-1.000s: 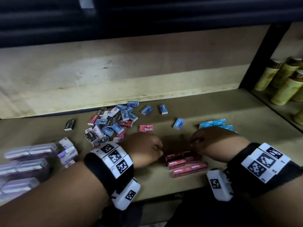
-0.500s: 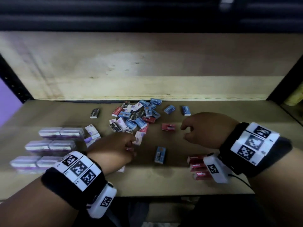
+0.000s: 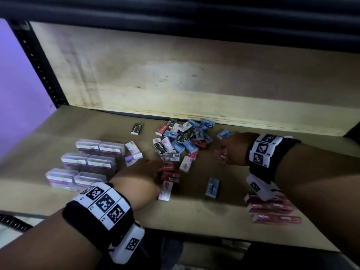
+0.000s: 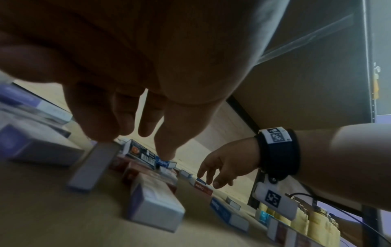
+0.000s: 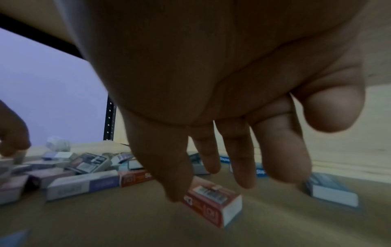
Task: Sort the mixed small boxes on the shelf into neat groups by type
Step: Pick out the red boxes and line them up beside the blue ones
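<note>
Brown board is forming the shelf (image 3: 194, 217), and on it a mixed pile of small boxes (image 3: 181, 139) is lying toward the back. The right hand (image 3: 233, 148) is hovering just right of the pile, its fingers (image 5: 239, 160) hanging spread and relaxed and holding nothing; a red box (image 5: 213, 198) is lying directly under its thumb, touching or nearly so. The left hand (image 3: 140, 176) is reaching into the pile's front edge with fingers extended, one fingertip (image 4: 99, 132) pressing on a pale box standing on edge (image 4: 93, 167), not closed round it. A lone blue box (image 3: 212, 187) is lying flat between the two hands. Clear cases (image 3: 85, 162) are sitting in rows at the left, and red boxes in a neat group (image 3: 272, 211) are lying at the front right, under the right wrist.
</note>
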The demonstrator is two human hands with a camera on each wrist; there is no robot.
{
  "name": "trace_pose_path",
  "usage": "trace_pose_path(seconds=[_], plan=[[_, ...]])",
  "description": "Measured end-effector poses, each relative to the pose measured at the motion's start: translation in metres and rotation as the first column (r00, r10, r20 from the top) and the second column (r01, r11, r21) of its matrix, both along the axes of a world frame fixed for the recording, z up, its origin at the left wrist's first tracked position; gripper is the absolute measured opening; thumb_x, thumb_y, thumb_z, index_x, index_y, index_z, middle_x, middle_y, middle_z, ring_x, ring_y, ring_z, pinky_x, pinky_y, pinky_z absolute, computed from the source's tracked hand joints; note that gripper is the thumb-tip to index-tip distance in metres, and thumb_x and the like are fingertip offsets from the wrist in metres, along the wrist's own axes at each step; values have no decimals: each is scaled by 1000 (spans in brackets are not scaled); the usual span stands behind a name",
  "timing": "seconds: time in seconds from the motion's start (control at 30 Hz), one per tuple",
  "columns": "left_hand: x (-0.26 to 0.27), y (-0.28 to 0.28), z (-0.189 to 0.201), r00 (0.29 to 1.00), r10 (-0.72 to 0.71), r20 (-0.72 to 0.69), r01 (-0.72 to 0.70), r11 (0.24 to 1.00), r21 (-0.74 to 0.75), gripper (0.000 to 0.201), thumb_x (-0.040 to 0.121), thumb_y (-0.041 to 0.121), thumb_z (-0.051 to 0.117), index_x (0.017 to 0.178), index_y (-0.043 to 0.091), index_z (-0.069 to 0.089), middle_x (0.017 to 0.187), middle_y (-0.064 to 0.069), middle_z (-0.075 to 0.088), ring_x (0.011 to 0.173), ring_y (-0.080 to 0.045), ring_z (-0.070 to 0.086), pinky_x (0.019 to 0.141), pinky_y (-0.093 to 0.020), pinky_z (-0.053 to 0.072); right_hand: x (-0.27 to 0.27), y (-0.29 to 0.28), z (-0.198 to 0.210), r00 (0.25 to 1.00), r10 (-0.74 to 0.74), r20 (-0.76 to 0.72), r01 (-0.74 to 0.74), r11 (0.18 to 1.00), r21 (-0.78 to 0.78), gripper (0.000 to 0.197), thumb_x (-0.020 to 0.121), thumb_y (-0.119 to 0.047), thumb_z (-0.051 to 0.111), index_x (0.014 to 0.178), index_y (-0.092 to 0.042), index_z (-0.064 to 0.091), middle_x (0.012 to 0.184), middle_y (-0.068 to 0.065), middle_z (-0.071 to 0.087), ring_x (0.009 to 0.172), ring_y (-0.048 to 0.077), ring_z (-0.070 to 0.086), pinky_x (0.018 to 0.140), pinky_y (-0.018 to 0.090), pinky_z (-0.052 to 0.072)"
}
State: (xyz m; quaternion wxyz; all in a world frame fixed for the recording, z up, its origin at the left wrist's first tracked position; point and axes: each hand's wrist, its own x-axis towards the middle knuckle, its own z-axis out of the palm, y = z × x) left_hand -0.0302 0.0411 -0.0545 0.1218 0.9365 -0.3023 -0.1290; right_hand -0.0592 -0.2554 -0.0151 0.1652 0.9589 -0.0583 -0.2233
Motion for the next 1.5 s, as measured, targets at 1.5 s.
trace_pose_path(seconds=[1.5], plan=[[-21,-27,7,956,-273,104,265,961,83,28,88,45,53,113,44,66,115,15,66,102,-11,63,84,-23,48,-128,31,41,897,-322,303,60,768,638,14,84,-43,55,97,-45,61,78,-22,64,67,-7,58,55,23,43]])
